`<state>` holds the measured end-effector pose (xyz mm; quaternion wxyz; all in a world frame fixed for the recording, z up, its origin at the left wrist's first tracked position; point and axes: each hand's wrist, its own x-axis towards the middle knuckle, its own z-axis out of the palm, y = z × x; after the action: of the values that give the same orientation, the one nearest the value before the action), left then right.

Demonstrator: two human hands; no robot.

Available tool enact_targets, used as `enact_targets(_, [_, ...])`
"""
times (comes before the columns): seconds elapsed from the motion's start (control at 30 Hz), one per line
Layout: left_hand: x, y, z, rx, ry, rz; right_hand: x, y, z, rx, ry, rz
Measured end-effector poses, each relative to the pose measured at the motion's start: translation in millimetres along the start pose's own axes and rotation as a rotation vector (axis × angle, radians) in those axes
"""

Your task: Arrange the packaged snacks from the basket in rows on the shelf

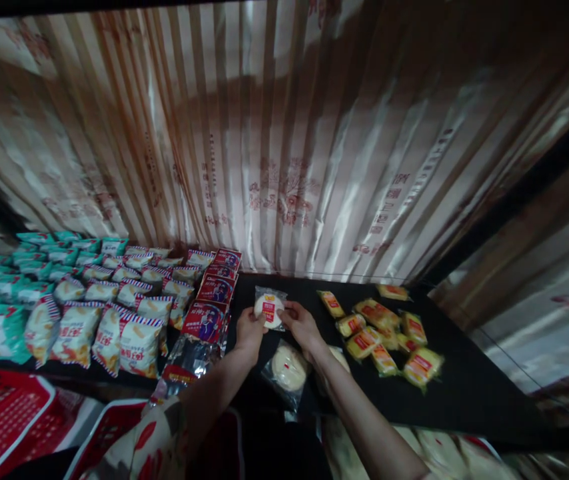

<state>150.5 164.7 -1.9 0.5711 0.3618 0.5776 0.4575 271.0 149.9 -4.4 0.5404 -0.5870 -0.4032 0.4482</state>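
Observation:
Between both hands is a clear packet with a round white cake or bread [275, 321] and a red label, at the middle of the black table. My left hand [251, 331] grips its left edge, fingers closed on the wrapper. On the opposite edge, my right hand [302, 325] pinches the same packet. Nearer to me lies another clear packet with a round pale cake [288, 368]. A further pale packet [338, 361] shows partly behind my right forearm. Red and purple snack packets [208, 321] form a column left of my left hand.
Several yellow packets [375, 321] lie in a loose group on the right of the black table [464, 387]. White chip bags [140, 343] and teal bags [3, 331] stand in rows at left. Red baskets [9, 407] are below the front edge; a curtain [284, 133] hangs behind.

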Motion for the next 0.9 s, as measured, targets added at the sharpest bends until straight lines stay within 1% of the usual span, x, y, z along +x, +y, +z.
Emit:
enact_targets(0.1, [15,3,3,0.037,0.065,0.035,27,4,7,-0.102,0.062,-0.012])
enact_targets(0.13, [19,4,5,0.077,0.084,0.065,36,6,10,-0.14,0.085,-0.011])
enact_targets(0.2, [25,5,8,0.233,0.1,0.131,54,10,17,-0.23,0.118,-0.008])
enact_targets(0.23, [29,6,10,0.338,0.091,0.155,62,12,21,-0.273,0.127,-0.01])
enact_targets(0.3, [37,7,15,0.531,0.028,0.178,78,17,28,-0.339,0.136,-0.018])
enact_targets(0.37, [47,9,18,0.619,-0.052,0.182,93,22,35,-0.378,0.139,-0.022])
enact_targets(0.47, [64,10,19,0.646,-0.108,0.192,112,27,44,-0.449,0.143,-0.035])
enact_targets(0.63, [87,10,17,0.671,-0.112,0.169,137,26,55,-0.568,0.152,-0.044])
enact_targets(0.9, [106,8,17,0.69,-0.125,0.184,153,21,64,-0.753,0.167,-0.048])
